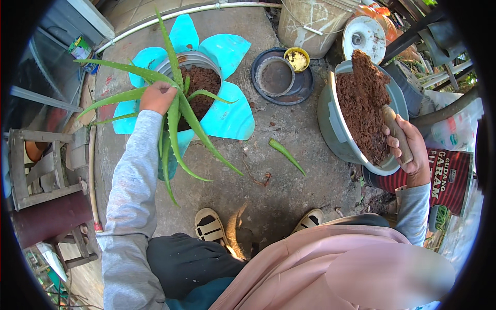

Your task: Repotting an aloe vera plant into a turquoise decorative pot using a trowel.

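Note:
My left hand (158, 98) is closed around the base of an aloe vera plant (192, 120), holding it over a planter with turquoise petal-shaped flaps (227, 111). Brown soil (202, 85) partly fills the planter; the plant's roots are hidden. On the right, my right hand (413, 147) grips the wooden handle of a trowel (397, 133). Its blade is covered by a heap of reddish-brown soil (369, 75), raised over a grey-green tub (329, 111) that holds more soil.
A loose aloe leaf (287, 156) lies on the concrete. Beyond it, a dark saucer (255, 77) bears a grey round dish (275, 76) and a yellow cup (296, 60). A dirty pail (305, 28) stands behind. Wooden furniture (46, 199) is at left, a striped red-black bag (454, 181) at right.

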Demonstrator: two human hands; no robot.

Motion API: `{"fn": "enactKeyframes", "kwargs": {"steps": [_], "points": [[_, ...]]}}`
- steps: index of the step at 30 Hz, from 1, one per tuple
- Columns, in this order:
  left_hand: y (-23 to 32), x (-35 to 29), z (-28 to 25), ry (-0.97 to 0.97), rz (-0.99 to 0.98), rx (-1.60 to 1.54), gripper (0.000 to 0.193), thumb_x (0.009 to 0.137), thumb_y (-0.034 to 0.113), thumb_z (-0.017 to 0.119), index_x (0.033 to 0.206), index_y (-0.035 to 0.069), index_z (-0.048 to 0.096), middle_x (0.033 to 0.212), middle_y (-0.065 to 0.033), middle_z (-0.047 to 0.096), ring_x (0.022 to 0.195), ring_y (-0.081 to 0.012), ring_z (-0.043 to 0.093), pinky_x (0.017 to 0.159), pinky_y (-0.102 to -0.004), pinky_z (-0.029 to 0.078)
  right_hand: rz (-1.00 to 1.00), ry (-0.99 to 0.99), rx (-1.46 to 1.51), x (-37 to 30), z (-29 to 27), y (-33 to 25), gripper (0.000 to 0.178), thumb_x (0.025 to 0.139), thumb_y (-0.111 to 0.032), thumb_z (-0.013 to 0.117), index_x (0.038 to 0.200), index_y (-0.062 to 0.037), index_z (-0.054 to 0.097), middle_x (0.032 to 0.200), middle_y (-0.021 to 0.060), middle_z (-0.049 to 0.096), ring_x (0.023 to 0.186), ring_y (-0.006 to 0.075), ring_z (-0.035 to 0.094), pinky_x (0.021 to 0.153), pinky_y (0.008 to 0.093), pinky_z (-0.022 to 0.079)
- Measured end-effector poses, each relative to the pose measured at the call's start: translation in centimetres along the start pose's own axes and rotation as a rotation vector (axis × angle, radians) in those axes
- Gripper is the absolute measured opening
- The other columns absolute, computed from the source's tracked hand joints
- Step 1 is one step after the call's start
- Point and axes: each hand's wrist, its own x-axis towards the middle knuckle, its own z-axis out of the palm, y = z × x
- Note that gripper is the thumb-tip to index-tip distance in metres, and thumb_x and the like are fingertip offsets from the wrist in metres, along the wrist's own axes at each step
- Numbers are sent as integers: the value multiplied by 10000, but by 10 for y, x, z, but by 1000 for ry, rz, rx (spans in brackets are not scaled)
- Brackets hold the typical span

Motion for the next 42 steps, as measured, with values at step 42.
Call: {"fn": "enactKeyframes", "kwargs": {"steps": [42], "points": [[18, -33, -4, 6, -83, 91, 479, 732, 294, 604, 1104, 18, 481, 1081, -224, 524, 969, -366, 550, 857, -425, 439, -994, -137, -1642, 87, 295, 56, 201, 733, -112, 533, 863, 17, 617, 748, 231, 596, 727, 371, 596, 660, 436, 484]]}}
